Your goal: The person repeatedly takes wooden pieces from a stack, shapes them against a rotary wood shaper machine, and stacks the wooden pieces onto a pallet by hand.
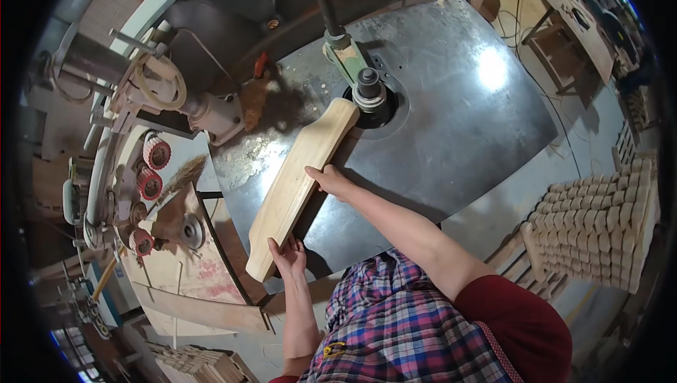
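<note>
A pale, shaped wooden board [300,164] lies slanted above the metal machine table [458,115], its far end beside the spindle cutter [370,101]. Whether that end touches the cutter, I cannot tell. My left hand [290,259] grips the near end, thumb on top and fingers partly beneath the edge. Farther up the same right-hand edge, my right hand [333,182] holds the board with its thumb over the face; its other fingers are mostly hidden. Behind the cutter stands a green arm [347,62] with an upright dark post.
To the left sits a motorised feeder unit [215,118] on its bracket. Red-rimmed rollers [149,182] and a brush [187,171] are beside a wooden side table [204,270]. Stacked wooden pieces [592,221] stand at right. Sawdust [255,104] lies near the feeder.
</note>
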{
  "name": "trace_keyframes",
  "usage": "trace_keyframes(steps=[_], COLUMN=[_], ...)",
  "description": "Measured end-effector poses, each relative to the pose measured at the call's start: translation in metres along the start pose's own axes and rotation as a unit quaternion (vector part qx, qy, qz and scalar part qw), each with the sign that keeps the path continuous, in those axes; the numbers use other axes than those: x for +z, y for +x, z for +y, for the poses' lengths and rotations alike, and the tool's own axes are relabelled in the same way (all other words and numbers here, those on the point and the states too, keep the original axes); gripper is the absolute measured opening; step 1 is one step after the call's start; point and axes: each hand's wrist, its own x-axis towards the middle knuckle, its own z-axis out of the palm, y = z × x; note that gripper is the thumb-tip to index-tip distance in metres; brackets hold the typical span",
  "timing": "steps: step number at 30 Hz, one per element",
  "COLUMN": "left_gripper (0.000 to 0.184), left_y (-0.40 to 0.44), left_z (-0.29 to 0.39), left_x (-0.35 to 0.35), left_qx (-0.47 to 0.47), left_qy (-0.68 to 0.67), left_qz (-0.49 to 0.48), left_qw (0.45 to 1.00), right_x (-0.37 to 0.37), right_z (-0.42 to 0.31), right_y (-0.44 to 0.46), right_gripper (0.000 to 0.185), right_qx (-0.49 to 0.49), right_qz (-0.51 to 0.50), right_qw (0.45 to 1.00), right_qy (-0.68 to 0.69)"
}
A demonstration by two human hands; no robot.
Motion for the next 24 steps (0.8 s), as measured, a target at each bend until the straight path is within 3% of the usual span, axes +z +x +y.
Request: trace_keyframes(steps=[9, 13, 18, 20, 21, 22, 23, 24], left_gripper=[0.051, 0.048, 0.045, 0.035, 0.035, 0.035, 0.036, 0.036], left_y=[-0.016, -0.025, -0.041, -0.069, -0.088, -0.108, -0.128, -0.146], left_z=[-0.021, -0.036, -0.038, -0.026, -0.015, -0.001, 0.013, 0.027], left_x=[0.020, 0.030, 0.033, 0.039, 0.043, 0.048, 0.054, 0.066], left_qx=[-0.050, -0.020, -0.033, -0.166, -0.165, -0.177, -0.180, 0.035], left_qy=[-0.004, -0.004, -0.044, -0.064, -0.070, 0.082, 0.231, 0.445], left_qz=[-0.015, -0.019, -0.024, 0.043, 0.045, -0.092, -0.223, -0.197], left_qw=[0.999, 1.000, 0.998, 0.983, 0.983, 0.976, 0.930, 0.873], right_x=[0.005, 0.003, 0.050, 0.053, 0.053, 0.051, 0.051, 0.054], right_z=[-0.007, -0.008, 0.020, 0.020, 0.019, 0.019, 0.018, 0.017], right_y=[0.015, 0.010, -0.013, -0.017, -0.021, -0.024, -0.030, -0.037], right_gripper=[0.060, 0.060, 0.056, 0.055, 0.054, 0.054, 0.053, 0.053], right_qx=[-0.020, -0.016, -0.063, -0.057, -0.052, -0.046, -0.038, -0.033], right_qz=[0.084, 0.093, 0.100, 0.069, 0.044, 0.019, -0.007, -0.014], right_qw=[0.996, 0.995, 0.982, 0.985, 0.987, 0.988, 0.989, 0.989], right_qy=[-0.032, 0.038, 0.150, 0.149, 0.148, 0.146, 0.146, 0.141])
